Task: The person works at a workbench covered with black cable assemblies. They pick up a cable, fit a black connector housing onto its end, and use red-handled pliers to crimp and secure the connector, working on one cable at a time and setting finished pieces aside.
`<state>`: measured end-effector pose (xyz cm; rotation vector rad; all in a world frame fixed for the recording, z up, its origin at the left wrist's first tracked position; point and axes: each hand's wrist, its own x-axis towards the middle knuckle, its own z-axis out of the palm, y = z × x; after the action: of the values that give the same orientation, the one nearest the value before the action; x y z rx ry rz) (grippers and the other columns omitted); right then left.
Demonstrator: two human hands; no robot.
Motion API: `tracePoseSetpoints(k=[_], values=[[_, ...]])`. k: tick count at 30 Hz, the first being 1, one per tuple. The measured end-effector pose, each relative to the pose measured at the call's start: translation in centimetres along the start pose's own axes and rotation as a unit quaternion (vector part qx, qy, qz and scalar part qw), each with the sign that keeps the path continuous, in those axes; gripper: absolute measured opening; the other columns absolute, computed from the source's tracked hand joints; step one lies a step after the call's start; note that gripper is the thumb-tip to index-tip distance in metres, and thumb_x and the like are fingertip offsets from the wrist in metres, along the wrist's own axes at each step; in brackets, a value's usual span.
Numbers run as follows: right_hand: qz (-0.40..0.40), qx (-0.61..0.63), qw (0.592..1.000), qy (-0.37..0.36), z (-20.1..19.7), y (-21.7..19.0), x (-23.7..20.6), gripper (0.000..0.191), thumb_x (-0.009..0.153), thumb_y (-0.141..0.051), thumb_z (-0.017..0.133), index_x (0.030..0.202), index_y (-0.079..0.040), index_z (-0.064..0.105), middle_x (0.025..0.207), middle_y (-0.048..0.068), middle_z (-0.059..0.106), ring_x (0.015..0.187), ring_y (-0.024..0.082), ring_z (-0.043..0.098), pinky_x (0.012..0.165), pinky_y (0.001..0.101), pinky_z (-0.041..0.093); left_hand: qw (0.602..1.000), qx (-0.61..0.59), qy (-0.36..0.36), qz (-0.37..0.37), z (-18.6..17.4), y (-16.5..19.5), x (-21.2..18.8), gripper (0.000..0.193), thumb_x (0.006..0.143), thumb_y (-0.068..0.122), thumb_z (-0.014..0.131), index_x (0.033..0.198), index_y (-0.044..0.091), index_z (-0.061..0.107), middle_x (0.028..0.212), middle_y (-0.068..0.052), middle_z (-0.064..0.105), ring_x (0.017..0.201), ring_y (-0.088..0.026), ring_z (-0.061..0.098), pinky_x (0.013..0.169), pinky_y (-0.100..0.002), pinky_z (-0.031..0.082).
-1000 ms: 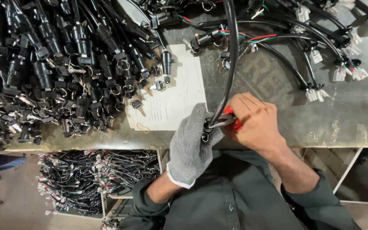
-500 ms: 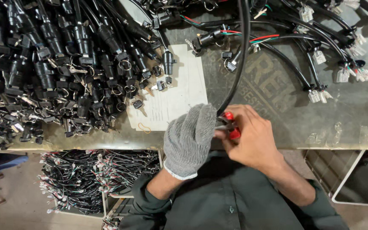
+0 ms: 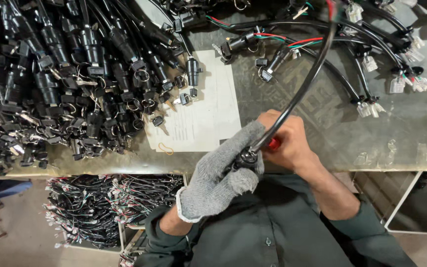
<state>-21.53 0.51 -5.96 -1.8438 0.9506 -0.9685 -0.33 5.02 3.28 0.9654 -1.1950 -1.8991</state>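
Left hand (image 3: 218, 180), in a grey knit glove, is wrapping its grip tight around a black round plug (image 3: 247, 158) at the end of a thick black cable (image 3: 302, 86). Right hand (image 3: 285, 141), bare, is curling its grip shut on a red-handled tool (image 3: 274, 144); only a bit of red is showing, so the tool tip and what it is touching cannot be told. Both hands are meeting just off the counter's (image 3: 421, 133) near edge, about mid-width, over the person's dark green shirt.

Doing this well, as a judgement: the gloved grip should be keeping the plug steady and square while the tool is working close to it, with the cable left slack so it is not tugging the plug sideways.

The plug is sitting right inside the left grip, touching the right hand's fingers. From there the cable is arcing up and away toward the counter's far right corner, blurring near the top.

Further out: a white paper sheet (image 3: 208, 118) is lying near the counter's near edge, just left of the hands. A big heap of black switches with keys (image 3: 65, 79) is covering the counter's left side. More cables with white end plugs (image 3: 396, 81) are lying along the right side. Under the counter's left part, a bin of bundled wires (image 3: 105, 207) is sitting.
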Motion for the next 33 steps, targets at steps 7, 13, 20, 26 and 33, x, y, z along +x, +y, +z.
tracePoseSetpoints(k=[7,13,20,26,33], values=[[-0.023,-0.025,0.999,0.014,-1.0,-1.1,1.2,0.035,0.083,-0.005,0.069,0.116,-0.003,0.060,0.122,0.013,0.069,0.128,0.036,0.064,0.110,0.0461,0.050,1.000,0.008,-0.023,-0.012,-0.1,0.2,-0.1,0.071,0.102,0.011,0.067,0.164,0.003,0.033,0.109,-0.004,0.065,0.091,-0.010,0.059,0.085,-0.026,0.053],[-0.031,-0.040,0.999,-0.012,-1.1,-0.1,1.1,0.033,0.075,-0.008,0.072,0.105,-0.004,0.062,0.111,0.012,0.067,0.117,0.036,0.065,0.101,0.0432,0.052,0.999,0.028,-0.019,-0.005,0.0,0.1,0.7,0.069,0.105,0.017,0.065,0.165,0.002,0.035,0.108,-0.002,0.065,0.090,-0.010,0.060,0.086,-0.026,0.054],[-0.025,-0.123,0.991,-0.046,-0.9,0.7,0.7,0.034,0.059,-0.017,0.078,0.081,-0.008,0.054,0.080,0.007,0.057,0.076,0.032,0.058,0.068,0.0423,0.042,0.999,0.006,-0.029,-0.026,-0.3,0.8,0.7,0.071,0.105,0.025,0.064,0.166,0.002,0.034,0.103,-0.002,0.063,0.087,-0.011,0.057,0.082,-0.027,0.052],[0.025,-0.320,0.944,0.075,-0.5,-1.3,1.2,0.047,0.082,-0.040,0.087,0.096,-0.006,0.059,0.102,0.007,0.063,0.096,0.031,0.060,0.083,0.0439,0.044,0.775,0.612,0.152,0.032,-0.6,1.8,2.2,0.066,0.090,0.019,0.075,0.149,0.003,0.049,0.100,-0.011,0.069,0.082,-0.026,0.065,0.065,-0.040,0.051],[0.028,-0.479,0.875,0.062,-5.3,-0.8,2.9,0.045,0.090,-0.034,0.082,0.127,-0.010,0.072,0.128,0.006,0.060,0.117,0.030,0.053,0.094,0.0506,0.037,0.690,0.571,0.397,0.201,-12.7,7.7,-2.2,0.039,0.114,0.020,0.052,0.149,0.004,0.046,0.125,-0.007,0.069,0.089,-0.013,0.073,0.075,-0.025,0.058]])
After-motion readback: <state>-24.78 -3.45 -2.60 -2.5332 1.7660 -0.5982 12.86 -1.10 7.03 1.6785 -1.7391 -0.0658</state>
